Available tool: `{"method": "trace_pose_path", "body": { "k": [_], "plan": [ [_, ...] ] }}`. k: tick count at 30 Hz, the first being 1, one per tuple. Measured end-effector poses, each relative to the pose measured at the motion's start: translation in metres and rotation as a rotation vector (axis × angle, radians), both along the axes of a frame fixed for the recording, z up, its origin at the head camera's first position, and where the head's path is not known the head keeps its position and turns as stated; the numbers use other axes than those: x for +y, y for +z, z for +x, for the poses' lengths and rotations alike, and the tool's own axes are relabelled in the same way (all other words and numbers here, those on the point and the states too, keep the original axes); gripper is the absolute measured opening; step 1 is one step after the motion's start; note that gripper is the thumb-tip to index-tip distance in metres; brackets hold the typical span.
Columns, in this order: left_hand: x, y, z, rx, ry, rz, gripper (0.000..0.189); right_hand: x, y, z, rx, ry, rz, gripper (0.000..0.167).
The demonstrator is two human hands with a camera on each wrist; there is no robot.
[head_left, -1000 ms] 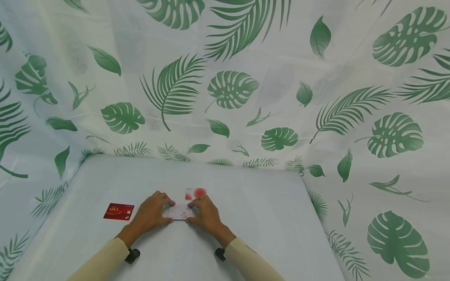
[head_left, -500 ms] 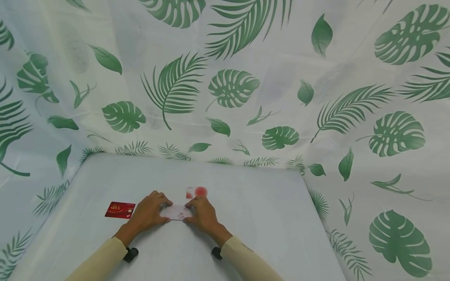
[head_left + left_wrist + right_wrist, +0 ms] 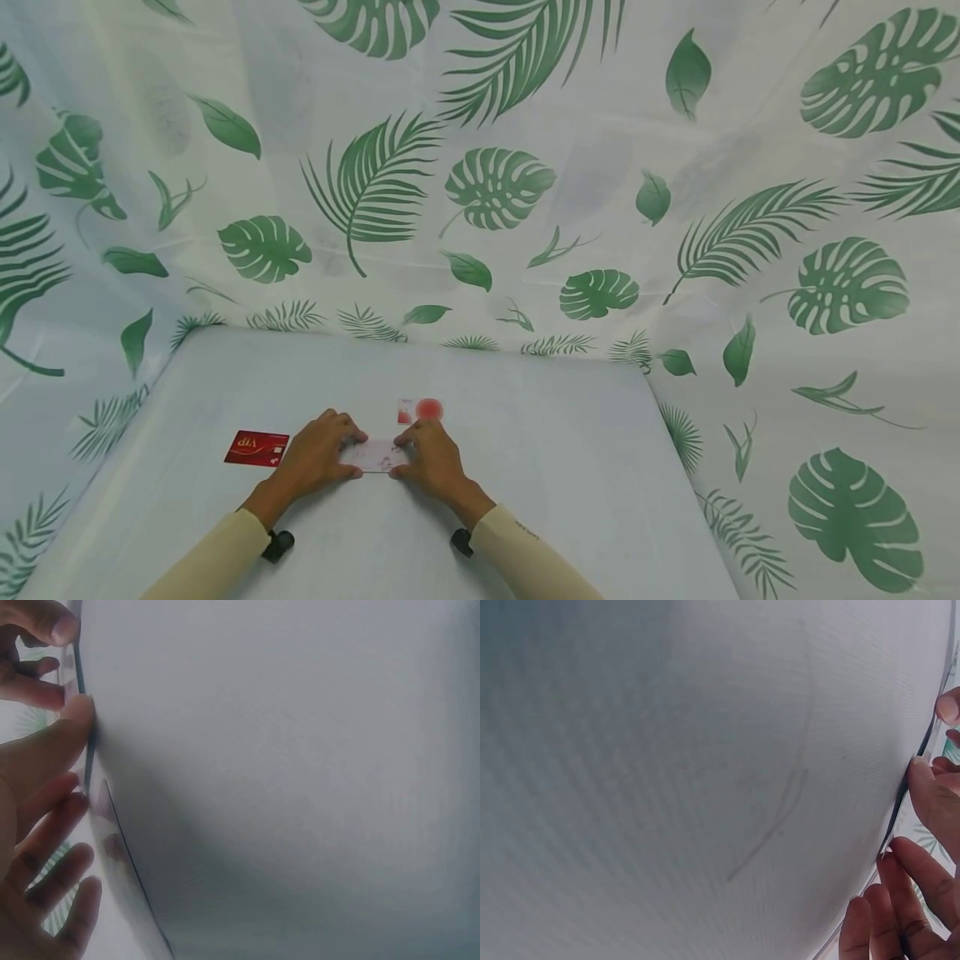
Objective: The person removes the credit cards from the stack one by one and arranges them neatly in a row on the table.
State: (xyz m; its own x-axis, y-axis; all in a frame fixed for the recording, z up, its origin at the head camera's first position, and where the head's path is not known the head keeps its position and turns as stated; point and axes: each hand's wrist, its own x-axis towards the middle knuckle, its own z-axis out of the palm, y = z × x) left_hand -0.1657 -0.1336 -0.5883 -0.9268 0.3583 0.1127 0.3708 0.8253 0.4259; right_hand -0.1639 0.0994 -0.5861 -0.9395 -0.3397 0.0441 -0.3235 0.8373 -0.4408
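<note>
A pale card with faint pinkish print [image 3: 375,457] lies low over the white table in the head view. My left hand [image 3: 315,450] pinches its left end, thumb at the near edge and fingers at the far edge. At the other end, my right hand [image 3: 437,458] pinches it likewise. In the left wrist view the card's thin dark edge shows beside my left thumb [image 3: 56,742]. My right thumb [image 3: 932,802] sits along that edge in the right wrist view. Both hands cover the card's ends.
A red card marked VIP [image 3: 257,447] lies flat just left of my left hand. Beyond my right hand is a white card with a red circle [image 3: 418,410], partly covered by its fingers. Leaf-patterned sheeting [image 3: 405,275] encloses the white table [image 3: 570,467].
Both hands have shifted slightly left with the pale card, mostly in the first half second, and its near edge now sits slightly closer to me. The other cards stay put.
</note>
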Motion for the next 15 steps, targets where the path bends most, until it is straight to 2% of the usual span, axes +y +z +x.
{"method": "trace_pose_path", "body": {
  "k": [6, 15],
  "plan": [
    [0.000, 0.000, 0.000, 0.010, -0.009, -0.007, 0.049, 0.001, 0.001, 0.001, -0.010, -0.006, 0.010, 0.046],
    [0.002, 0.001, 0.000, 0.049, -0.013, 0.021, 0.050, 0.010, 0.008, -0.004, 0.032, -0.007, -0.070, 0.049]
  ]
}}
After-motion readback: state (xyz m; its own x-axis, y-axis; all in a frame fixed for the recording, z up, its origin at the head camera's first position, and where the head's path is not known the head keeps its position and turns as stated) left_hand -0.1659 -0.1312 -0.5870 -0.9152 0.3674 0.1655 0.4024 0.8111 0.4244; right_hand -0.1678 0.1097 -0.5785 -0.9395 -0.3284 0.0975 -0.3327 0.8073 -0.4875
